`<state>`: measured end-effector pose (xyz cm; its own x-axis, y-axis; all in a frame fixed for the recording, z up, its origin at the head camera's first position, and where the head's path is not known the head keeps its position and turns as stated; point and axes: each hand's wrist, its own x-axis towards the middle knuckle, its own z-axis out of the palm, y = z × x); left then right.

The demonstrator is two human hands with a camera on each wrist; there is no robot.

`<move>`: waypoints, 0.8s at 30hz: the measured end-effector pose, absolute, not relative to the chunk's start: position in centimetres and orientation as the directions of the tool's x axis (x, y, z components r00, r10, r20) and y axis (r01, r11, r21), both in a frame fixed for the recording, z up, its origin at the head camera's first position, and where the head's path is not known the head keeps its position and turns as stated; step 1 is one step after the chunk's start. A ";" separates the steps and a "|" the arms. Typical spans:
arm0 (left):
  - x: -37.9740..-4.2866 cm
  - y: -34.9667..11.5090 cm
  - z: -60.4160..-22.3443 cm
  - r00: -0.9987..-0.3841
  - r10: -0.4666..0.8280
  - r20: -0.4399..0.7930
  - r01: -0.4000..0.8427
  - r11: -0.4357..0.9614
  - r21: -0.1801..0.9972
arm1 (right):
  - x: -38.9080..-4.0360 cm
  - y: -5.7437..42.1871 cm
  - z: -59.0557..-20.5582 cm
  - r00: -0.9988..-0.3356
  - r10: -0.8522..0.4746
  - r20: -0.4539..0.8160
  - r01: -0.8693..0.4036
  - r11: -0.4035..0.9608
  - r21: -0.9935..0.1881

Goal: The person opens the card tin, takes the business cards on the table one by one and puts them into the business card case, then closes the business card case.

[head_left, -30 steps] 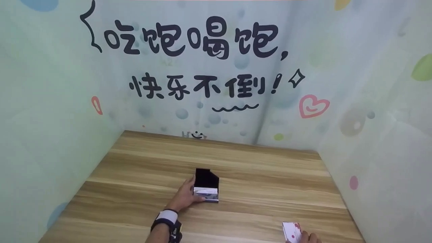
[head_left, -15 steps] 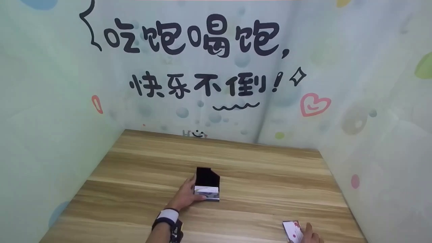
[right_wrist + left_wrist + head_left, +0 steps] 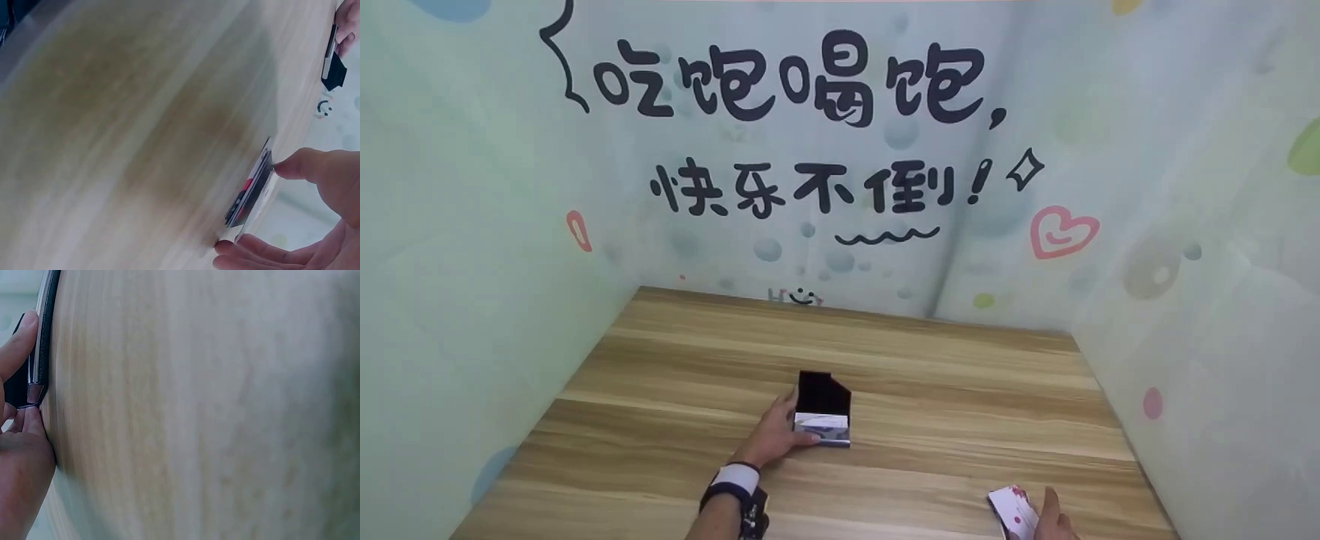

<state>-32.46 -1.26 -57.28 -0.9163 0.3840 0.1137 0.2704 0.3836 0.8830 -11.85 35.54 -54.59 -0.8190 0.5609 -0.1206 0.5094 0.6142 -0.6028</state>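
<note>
In the head view my left hand [image 3: 772, 435] grips the side of a business card case [image 3: 832, 436], its thumb across the front. The case's black flap [image 3: 821, 394] stands raised, and white cards [image 3: 810, 420] show inside. In the left wrist view the case [image 3: 48, 332] appears edge-on between thumb and fingers. At the lower right my right hand [image 3: 1054, 517] holds a small stack of printed cards [image 3: 1011, 506], white with red marks on top. The right wrist view has its thumb on the stack [image 3: 253, 188] and other fingers around the lower end.
The wood-grain table [image 3: 930, 420] spreads between and behind both hands. Pale printed panels enclose it: a back wall [image 3: 810, 150] with black lettering, a left wall [image 3: 472, 247] and a right wall [image 3: 1207, 300].
The right hand's card stack has turned slightly, and one finger of that hand now stands up away from it. The left hand and the case stay in place; the view shifts a little.
</note>
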 end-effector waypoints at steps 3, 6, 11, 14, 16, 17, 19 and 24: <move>-32.6 -1.2 -57.3 -0.918 0.382 0.104 0.264 0.394 0.881 | -11.5 35.6 -54.1 -0.897 0.441 0.022 0.389 0.812 -0.435; -32.7 -1.3 -57.2 -0.917 0.386 0.106 0.270 0.399 0.876 | -11.6 35.6 -53.4 -0.904 0.426 0.047 0.374 0.837 -0.400; -32.9 -1.3 -57.0 -0.907 0.402 0.129 0.284 0.356 0.890 | -12.1 35.7 -52.6 -0.915 0.400 0.054 0.356 0.863 -0.359; -32.8 -1.3 -56.9 -0.907 0.406 0.106 0.261 0.348 0.901 | -12.1 35.6 -52.6 -0.925 0.369 0.088 0.319 0.883 -0.343; -32.8 -1.3 -56.9 -0.910 0.404 0.095 0.257 0.367 0.894 | -12.1 35.5 -52.7 -0.932 0.354 0.084 0.310 0.893 -0.325; -32.8 -1.2 -56.9 -0.911 0.402 0.088 0.252 0.376 0.892 | -12.2 35.4 -52.7 -0.933 0.350 0.088 0.306 0.897 -0.319; -32.7 -1.2 -57.0 -0.912 0.401 0.089 0.255 0.383 0.888 | -12.3 35.2 -52.8 -0.936 0.336 0.103 0.292 0.907 -0.303; -32.6 -1.3 -57.3 -0.914 0.396 0.091 0.253 0.382 0.889 | -13.0 34.7 -52.6 -0.947 0.293 0.134 0.248 0.929 -0.273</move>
<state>-32.62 -1.26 -57.30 -0.9139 0.3956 0.0905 0.2534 0.3819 0.8888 -12.97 34.68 -52.64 -0.9467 0.2926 0.1345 0.2484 0.9293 -0.2733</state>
